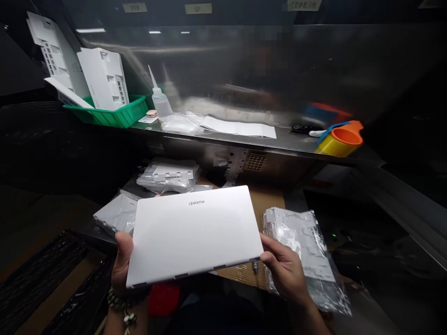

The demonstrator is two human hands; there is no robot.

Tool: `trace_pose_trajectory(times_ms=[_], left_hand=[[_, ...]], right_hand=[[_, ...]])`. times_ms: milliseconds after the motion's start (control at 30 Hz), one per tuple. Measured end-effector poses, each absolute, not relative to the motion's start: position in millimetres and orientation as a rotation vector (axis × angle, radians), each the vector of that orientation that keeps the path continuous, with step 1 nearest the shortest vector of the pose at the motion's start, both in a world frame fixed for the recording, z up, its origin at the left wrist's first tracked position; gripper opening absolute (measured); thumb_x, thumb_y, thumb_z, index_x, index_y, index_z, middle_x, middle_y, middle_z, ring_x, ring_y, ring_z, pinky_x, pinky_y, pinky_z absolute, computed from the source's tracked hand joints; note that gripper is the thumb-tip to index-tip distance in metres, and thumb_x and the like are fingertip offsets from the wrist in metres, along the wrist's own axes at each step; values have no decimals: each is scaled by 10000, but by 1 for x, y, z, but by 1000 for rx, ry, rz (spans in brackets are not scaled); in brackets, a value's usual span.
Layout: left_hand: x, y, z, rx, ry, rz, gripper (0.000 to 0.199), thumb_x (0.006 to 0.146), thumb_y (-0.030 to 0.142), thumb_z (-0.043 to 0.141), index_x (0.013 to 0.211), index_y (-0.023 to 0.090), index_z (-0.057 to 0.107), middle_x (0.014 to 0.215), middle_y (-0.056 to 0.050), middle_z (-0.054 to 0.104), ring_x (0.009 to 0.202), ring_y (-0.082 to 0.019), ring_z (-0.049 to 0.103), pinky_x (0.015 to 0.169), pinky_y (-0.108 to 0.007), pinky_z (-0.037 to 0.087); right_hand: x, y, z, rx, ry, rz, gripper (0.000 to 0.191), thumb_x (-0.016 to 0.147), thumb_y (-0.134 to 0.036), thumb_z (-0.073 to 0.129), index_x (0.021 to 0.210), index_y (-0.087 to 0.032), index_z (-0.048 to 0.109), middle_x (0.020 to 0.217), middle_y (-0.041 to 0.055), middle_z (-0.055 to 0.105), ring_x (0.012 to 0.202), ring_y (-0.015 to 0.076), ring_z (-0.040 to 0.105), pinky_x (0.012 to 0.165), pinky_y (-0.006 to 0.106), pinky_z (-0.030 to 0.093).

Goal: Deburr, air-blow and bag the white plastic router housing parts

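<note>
A white plastic cover (192, 237) marked HUAWEI, its lettering upside down to me, is held up between both hands. My left hand (122, 260), with a beaded bracelet on the wrist, grips its left edge; the thumb shows and most fingers are hidden behind. My right hand (284, 265) pinches the lower right corner between thumb and fingers. Just right of that hand lies a white molded part in a clear plastic bag (303, 246). Another bagged white part (118, 211) sits left of the cover, and several more form a bagged stack (171, 174) behind it.
Cardboard (272, 197) covers part of the bench. On the metal shelf (240, 142) above stand a green bin (129, 114) with white parts, a squeeze bottle (161, 102), folded white sheets (240, 127) and a yellow-orange cup-like holder (340, 140). A black crate (49, 274) is at lower left.
</note>
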State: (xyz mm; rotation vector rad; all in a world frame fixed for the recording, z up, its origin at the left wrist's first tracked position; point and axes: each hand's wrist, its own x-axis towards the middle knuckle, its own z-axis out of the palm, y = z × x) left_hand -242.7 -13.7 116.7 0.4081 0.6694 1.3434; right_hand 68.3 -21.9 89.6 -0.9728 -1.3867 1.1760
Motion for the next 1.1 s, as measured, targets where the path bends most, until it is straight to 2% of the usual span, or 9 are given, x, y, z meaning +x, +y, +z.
trace_pose_trajectory(times_ms=[100,167,300,467,833,900,967,1033,1100], left_hand=[[-260,-12,116,474,943,1287,682,816,642,693,1411,330,577,1289,-80,726,1265,-347,620,1030,-458,539],[-268,-8,117,612,1131,1278,534,773,523,796,1235,271,707,1093,-74,786,1032,-304,729,843,-356,622],[-269,-4,116,1066,1215,1396,289,747,466,837,880,211,809,886,-68,785,819,-222,729,700,-235,606],[-257,-7,115,1514,1170,1410,113,824,344,786,893,268,831,863,-77,801,871,-257,741,818,-298,601],[-247,-7,123,1665,942,1380,152,886,308,735,1014,275,812,920,-80,812,862,-262,758,807,-374,602],[-248,-7,119,1676,923,1350,166,891,336,728,1021,274,811,915,-82,812,881,-274,758,885,-425,585],[-247,-6,115,1671,934,1358,327,889,538,672,937,253,825,958,-107,808,1036,-326,729,1046,-509,500],[-246,-6,111,1448,1013,1536,632,883,764,462,890,246,823,1129,-120,779,1294,-361,593,1184,-542,348],[-248,-10,106,935,1122,1724,667,927,762,348,1014,282,802,1332,-59,703,1465,-309,413,1245,-498,243]], right_hand=[[70,-19,84,-1016,-1472,1162,375,990,-348,618,1364,-336,644,1202,20,766,1004,204,751,830,258,602],[72,-14,76,-1066,-1563,1091,355,1000,-300,601,1351,-331,649,1240,21,749,1087,206,725,892,275,585],[75,-5,59,-1147,-1677,948,285,990,-297,611,1261,-292,699,1247,43,739,1169,238,688,1022,366,540],[74,-3,60,-1173,-1542,975,366,969,-311,648,1335,-306,636,1261,38,734,1207,247,672,1019,391,564],[76,1,53,-1137,-1564,883,272,982,-265,627,1245,-307,678,1176,22,770,1148,224,712,1057,379,551],[79,0,46,-1131,-1574,855,250,973,-240,635,1210,-296,691,1186,33,765,1151,231,711,1029,364,571],[81,-1,41,-1063,-1587,819,251,972,-187,622,1192,-288,687,1186,42,765,1144,233,717,1010,360,584],[80,-1,40,-927,-1644,763,266,981,-140,585,1189,-278,676,1207,59,758,1158,243,712,1009,386,586],[73,-3,40,-762,-1745,672,278,1001,-135,538,1212,-264,665,1253,86,737,1198,262,690,1010,429,586]])
